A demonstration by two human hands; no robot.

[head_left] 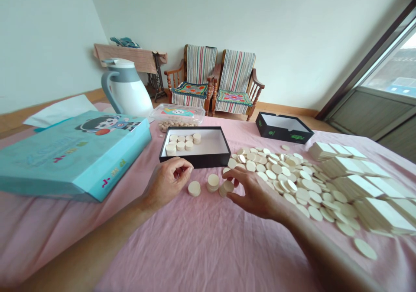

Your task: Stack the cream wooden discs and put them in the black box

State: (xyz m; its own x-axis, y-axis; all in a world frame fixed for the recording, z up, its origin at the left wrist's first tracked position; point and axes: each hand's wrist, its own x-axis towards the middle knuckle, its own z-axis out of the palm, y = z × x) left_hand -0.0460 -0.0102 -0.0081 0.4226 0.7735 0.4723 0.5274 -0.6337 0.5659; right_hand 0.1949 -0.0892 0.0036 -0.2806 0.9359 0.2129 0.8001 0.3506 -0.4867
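Observation:
Three short stacks of round wooden discs stand on the pink cloth between my hands. My right hand [251, 190] has its thumb and fingertips around the right-hand stack of wooden discs [226, 189]. Beside it are the middle stack [212, 182] and the left stack [194, 188]. My left hand [170, 177] is closed in a loose pinch at the front edge of a black-sided box [211, 159], left of the stacks; no object shows in its fingers. Several disc stacks [181, 145] stand inside the box, toward its left.
Loose wooden discs [292, 179] spread right of my right hand, beside piled rectangular wooden pieces [364, 183]. Behind stand another black box [284, 129] and a clear plastic container [182, 118]. A turquoise box [71, 153] and a white jug [130, 90] occupy the left.

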